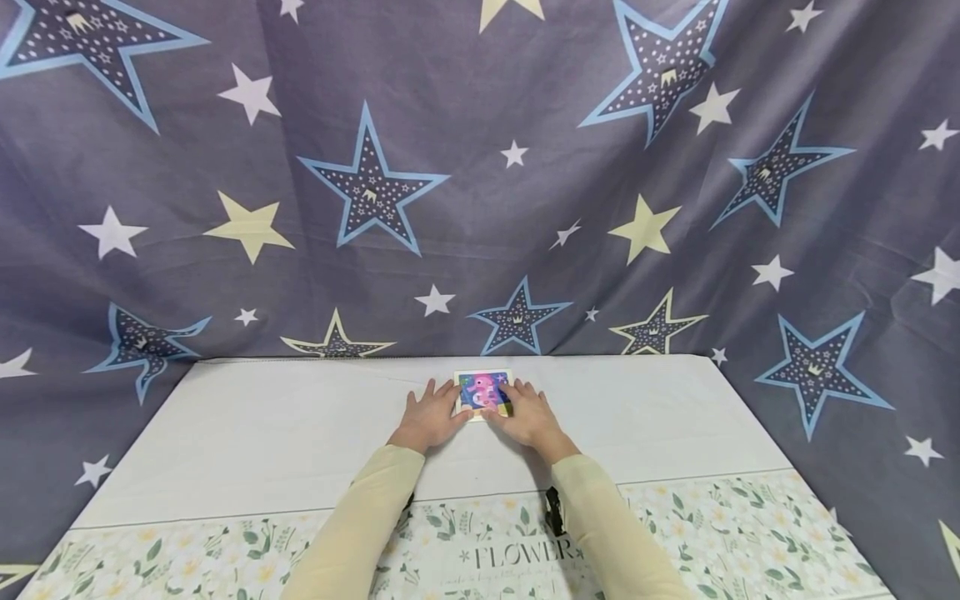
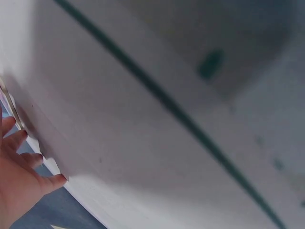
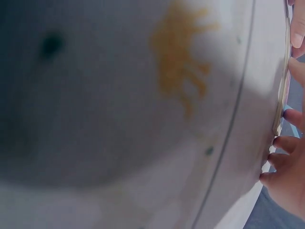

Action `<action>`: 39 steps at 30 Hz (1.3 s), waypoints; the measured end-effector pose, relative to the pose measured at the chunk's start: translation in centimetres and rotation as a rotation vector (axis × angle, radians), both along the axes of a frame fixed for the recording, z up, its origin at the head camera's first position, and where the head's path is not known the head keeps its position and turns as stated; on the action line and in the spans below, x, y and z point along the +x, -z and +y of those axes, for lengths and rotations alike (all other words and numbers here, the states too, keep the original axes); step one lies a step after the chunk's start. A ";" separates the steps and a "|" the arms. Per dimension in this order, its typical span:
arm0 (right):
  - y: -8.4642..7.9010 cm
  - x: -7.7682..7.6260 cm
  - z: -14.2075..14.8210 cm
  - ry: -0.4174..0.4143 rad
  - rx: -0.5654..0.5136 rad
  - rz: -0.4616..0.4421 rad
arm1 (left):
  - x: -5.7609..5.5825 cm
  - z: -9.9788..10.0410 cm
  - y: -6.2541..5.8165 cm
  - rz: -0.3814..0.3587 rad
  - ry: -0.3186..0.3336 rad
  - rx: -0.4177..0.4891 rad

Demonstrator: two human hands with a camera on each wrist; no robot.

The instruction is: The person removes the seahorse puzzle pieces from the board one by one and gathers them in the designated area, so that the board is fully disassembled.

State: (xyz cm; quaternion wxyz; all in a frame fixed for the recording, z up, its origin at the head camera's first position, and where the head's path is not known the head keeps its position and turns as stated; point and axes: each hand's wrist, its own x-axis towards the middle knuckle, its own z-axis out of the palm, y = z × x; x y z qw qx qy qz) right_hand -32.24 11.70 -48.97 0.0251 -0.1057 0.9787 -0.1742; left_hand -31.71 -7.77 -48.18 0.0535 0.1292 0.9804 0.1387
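Observation:
A small, flat picture board (image 1: pixel 486 392) with a pale border lies on the white part of the table near its far edge. Its picture shows a pink figure, perhaps a seahorse, on blue. My left hand (image 1: pixel 432 414) touches the board's left side, thumb at the near edge, other fingers spread on the table. My right hand (image 1: pixel 531 414) rests at the right side, with index finger and thumb on the board. In the right wrist view the board's edge (image 3: pixel 282 90) runs beside the right hand (image 3: pixel 290 167). The left wrist view shows the left hand (image 2: pixel 21 176) with fingers spread.
A white tabletop (image 1: pixel 300 433) surrounds the board, with a floral printed cloth (image 1: pixel 225 550) along the near side. A dark star-patterned curtain (image 1: pixel 480 208) hangs behind the table and at both sides.

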 end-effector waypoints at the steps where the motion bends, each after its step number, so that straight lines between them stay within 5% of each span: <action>1: 0.0 0.0 0.0 -0.001 0.001 -0.001 | 0.0 0.0 0.0 0.000 0.001 -0.005; 23: -1.4 2.2 0.3 -0.080 0.034 -0.036 | 1.7 -0.8 -0.7 -0.046 0.076 -0.085; 39: -2.0 6.0 0.7 -0.122 0.092 -0.015 | 5.7 -1.1 -0.9 -0.017 0.171 -0.106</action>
